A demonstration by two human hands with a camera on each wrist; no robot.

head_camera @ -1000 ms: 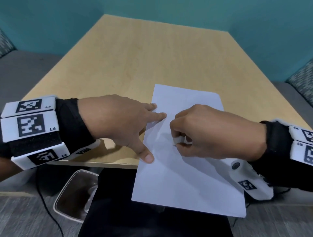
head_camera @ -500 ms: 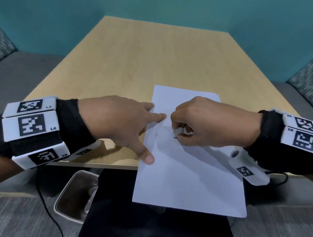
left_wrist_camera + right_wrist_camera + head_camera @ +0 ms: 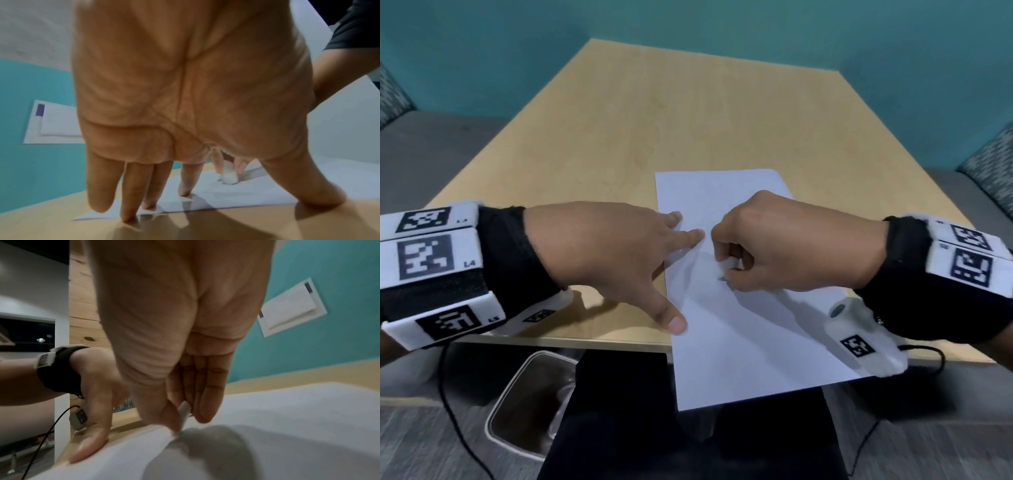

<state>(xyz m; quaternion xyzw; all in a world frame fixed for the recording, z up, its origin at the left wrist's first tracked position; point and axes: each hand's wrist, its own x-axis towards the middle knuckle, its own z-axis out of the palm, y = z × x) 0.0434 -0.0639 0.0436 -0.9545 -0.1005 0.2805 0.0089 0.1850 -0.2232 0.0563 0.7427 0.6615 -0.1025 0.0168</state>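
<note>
Now the right grip (image 3: 784,246), pinching the eraser (image 3: 726,266), has shifted slightly up the paper (image 3: 750,342); the left grip (image 3: 599,253) stays spread, pinning it, so rubbing continues.

A light wooden table (image 3: 688,120) fills the middle of the room and runs back to a teal wall (image 3: 722,20). A grey bench (image 3: 441,150) lines the table's left side, with a patterned cushion (image 3: 390,99) against the wall above it; a second patterned cushion (image 3: 993,161) stands at the far right. Under the table's near left edge a bin (image 3: 530,397) sits on the grey floor (image 3: 414,445), and a black cable (image 3: 450,411) trails down just beside it. A white framed notice (image 3: 55,123) hangs on the teal wall. The right wrist view also shows a wood-panelled wall (image 3: 82,308) beside a dark window (image 3: 26,332).
</note>
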